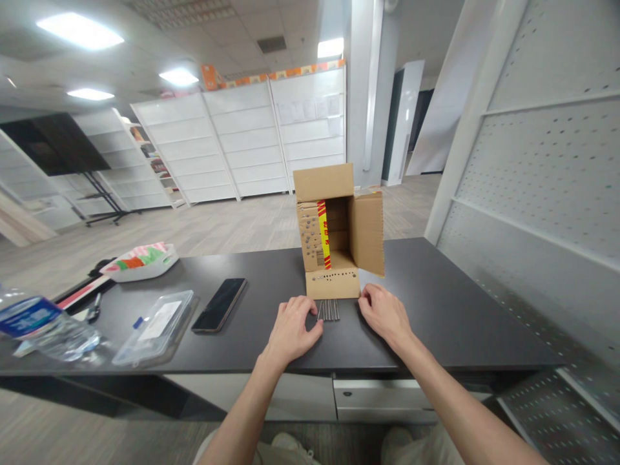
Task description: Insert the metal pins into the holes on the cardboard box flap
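An open cardboard box (329, 284) stands on the dark desk, its flaps spread and a yellow-red tape strip down one flap. Holes dot the front flap, and several metal heads show on the left flap. In front lies a row of several thin metal screws or nails (330, 310). My left hand (294, 329) is beside the row's left end, thumb and index finger apart around the nearest one; whether they touch it I cannot tell. To the right of the front flap, my right hand (385, 311) rests on the desk with fingers curled, nothing visible in them.
Left of my hands lie a black phone (219, 305) and a clear plastic case (157, 326). Farther left are a water bottle (46, 323), a pen (95, 309) and a white tray (167, 258) with colourful packets. A perforated white panel (542, 174) borders the right side.
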Available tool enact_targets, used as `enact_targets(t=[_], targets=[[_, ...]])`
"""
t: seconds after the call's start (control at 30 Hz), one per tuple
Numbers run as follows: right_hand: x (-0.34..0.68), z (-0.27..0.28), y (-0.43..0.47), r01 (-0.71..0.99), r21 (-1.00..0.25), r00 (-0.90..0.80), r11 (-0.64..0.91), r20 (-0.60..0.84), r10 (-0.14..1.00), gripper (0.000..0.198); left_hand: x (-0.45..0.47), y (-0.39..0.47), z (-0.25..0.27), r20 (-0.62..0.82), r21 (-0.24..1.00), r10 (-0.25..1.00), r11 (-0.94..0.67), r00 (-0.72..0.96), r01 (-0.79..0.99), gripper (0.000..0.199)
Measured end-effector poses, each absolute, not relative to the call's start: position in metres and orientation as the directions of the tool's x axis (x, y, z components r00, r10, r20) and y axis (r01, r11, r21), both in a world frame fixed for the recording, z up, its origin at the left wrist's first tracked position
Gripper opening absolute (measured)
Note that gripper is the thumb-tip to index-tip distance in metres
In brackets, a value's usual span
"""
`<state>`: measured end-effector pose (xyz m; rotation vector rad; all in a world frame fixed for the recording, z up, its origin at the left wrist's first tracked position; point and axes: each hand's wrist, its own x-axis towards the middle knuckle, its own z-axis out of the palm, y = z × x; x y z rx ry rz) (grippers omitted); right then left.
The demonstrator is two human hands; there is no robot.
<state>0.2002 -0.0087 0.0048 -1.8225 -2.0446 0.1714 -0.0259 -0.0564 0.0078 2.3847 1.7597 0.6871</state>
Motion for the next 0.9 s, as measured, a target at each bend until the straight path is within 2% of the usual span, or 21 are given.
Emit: enact_targets(t=[0.33,0.9], targets=[[0.2001,0.0064,-0.0099,0.927,-0.35,-0.071,0.136,0.192,0.979,0.021,-0.0234,-0.0544,0.0077,0.31,0.262,0.948,-0.165,0.079,0.951,0.005],[0.2015,0.0011,-0.0068,0.921,-0.361,-0.068,0.144,0.214,0.974,0.019,-0.0278,-0.0531,0.003,0.313,0.258,0.948,-0.14,0.055,0.956,0.014]])
